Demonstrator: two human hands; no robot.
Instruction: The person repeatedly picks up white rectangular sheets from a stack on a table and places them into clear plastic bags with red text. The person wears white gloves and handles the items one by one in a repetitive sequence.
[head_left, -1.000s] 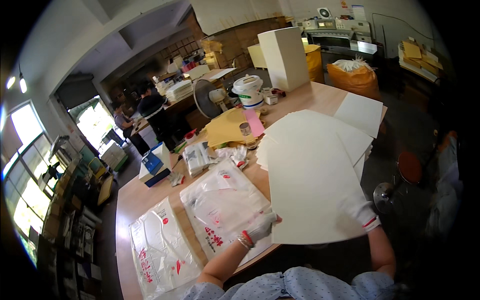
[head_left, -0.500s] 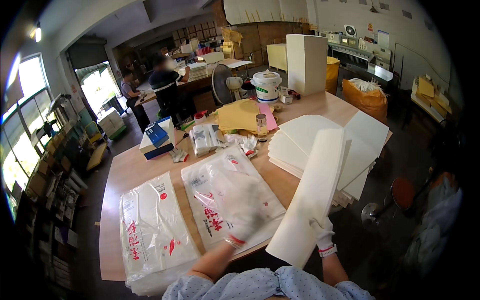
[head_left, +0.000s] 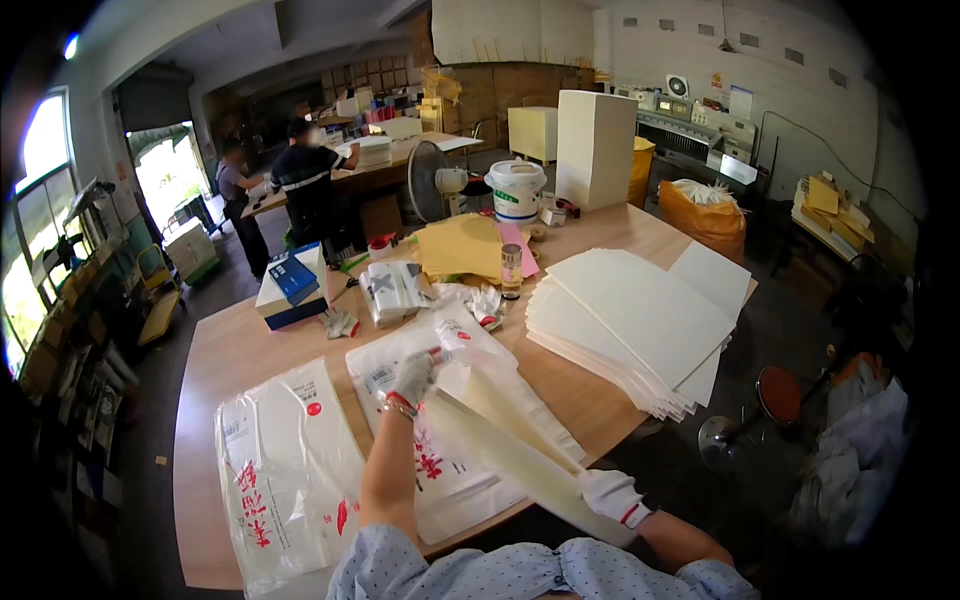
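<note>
My right hand (head_left: 612, 497), in a white glove, grips the near end of a bent bundle of white paper sheets (head_left: 500, 450). The bundle slants across the middle pile of printed plastic bags (head_left: 385, 372), its far end blurred. My left hand (head_left: 412, 380), also gloved, has its fingers closed at the top bag, where thin clear film looks raised beside the paper; the exact fingertip contact is hard to see. To the left lies another pile of clear bags with red print (head_left: 290, 430). A fanned stack of white sheets (head_left: 640, 320) rests on the right of the table.
Behind the bags are folded plastic packs (head_left: 392, 292), a spare glove (head_left: 340, 323), a blue box (head_left: 294, 277), yellow sheets (head_left: 460, 247), a small jar (head_left: 511, 272), a white bucket (head_left: 516, 192) and a tall white block (head_left: 595, 150). A stool (head_left: 778, 395) stands right. Two people work beyond.
The paper bundle has swung from upright at the right down across the middle bags. My left hand has moved up and away to the bags' far part. The view has shifted slightly.
</note>
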